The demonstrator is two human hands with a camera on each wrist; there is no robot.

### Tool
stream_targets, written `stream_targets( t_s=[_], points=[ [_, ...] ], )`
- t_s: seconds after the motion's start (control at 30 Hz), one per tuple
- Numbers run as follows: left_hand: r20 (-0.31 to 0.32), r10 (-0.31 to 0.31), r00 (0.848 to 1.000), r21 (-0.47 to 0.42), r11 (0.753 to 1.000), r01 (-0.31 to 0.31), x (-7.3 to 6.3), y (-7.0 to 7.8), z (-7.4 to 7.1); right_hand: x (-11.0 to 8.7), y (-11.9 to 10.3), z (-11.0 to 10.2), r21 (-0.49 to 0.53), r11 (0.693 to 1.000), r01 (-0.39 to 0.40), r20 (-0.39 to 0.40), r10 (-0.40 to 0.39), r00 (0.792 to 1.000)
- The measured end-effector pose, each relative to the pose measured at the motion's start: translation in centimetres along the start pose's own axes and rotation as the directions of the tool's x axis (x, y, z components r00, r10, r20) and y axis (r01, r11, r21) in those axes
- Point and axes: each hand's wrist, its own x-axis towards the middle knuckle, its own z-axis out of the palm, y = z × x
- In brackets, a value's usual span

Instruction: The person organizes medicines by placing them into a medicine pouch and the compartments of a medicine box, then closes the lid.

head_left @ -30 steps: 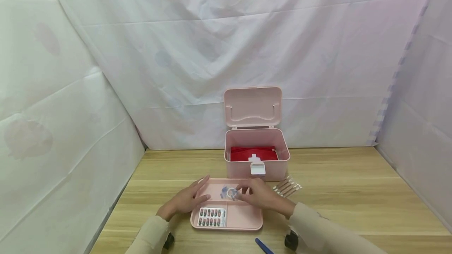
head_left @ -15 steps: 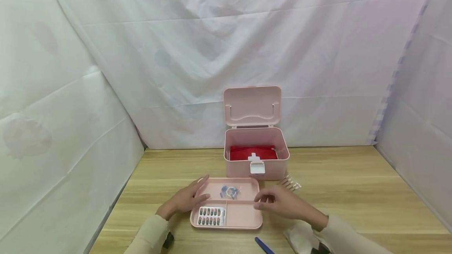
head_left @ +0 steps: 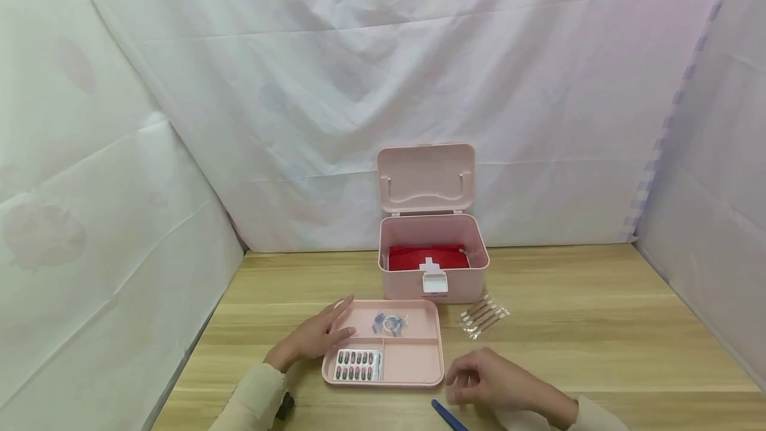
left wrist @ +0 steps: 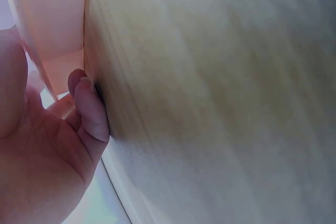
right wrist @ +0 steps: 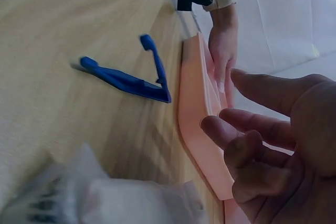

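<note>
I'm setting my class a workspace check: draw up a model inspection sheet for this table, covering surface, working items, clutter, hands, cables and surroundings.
Surface: wood-grain table.
Working items: pink divided tray, with a capsule blister pack front left and a clear packet with a white ring in the long back compartment; pink first-aid box, lid open, red pouch inside.
Clutter: swab packet right of the tray; blue V-shaped clip; white packet, blurred.
Left hand: resting on the tray's left edge.
Right hand: near the tray's front right corner, holding nothing.
Cables: nothing seen.
Surroundings: pale fabric sheets behind and at both sides.
</note>
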Motion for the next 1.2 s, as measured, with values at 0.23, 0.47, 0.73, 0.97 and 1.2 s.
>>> stream_targets(
  t_s=[0.23, 0.47, 0.73, 0.97, 1.2],
  points=[
    [-0.002, -0.003, 1.000, 0.004, 1.000, 0.003, 0.0, -0.1, 0.0, -1.5, 0.3, 1.1, 0.077, 0.996, -0.050, 0.038, 0.047, 0.998],
    [-0.007, 0.001, 1.000, 0.008, 1.000, -0.001, -0.1, 0.0, 0.0, -1.9, 1.5, 2.3, 0.048, 0.999, -0.004, 0.022, 0.003, 1.000],
    [-0.007, -0.002, 1.000, 0.017, 1.000, 0.002, 0.0, -0.1, 0.2, -2.0, 1.9, 2.4, -0.052, 0.994, -0.097, -0.004, 0.097, 0.995],
    [-0.001, -0.006, 1.000, 0.013, 1.000, 0.006, 0.0, -0.1, 0.1, -2.0, 1.8, 2.0, 0.001, 0.994, -0.106, 0.018, 0.106, 0.994],
    [-0.001, -0.006, 1.000, 0.014, 1.000, 0.006, 0.1, -0.1, 0.2, -1.9, 2.0, 2.3, 0.048, 0.996, -0.074, 0.036, 0.073, 0.997]
  ],
)
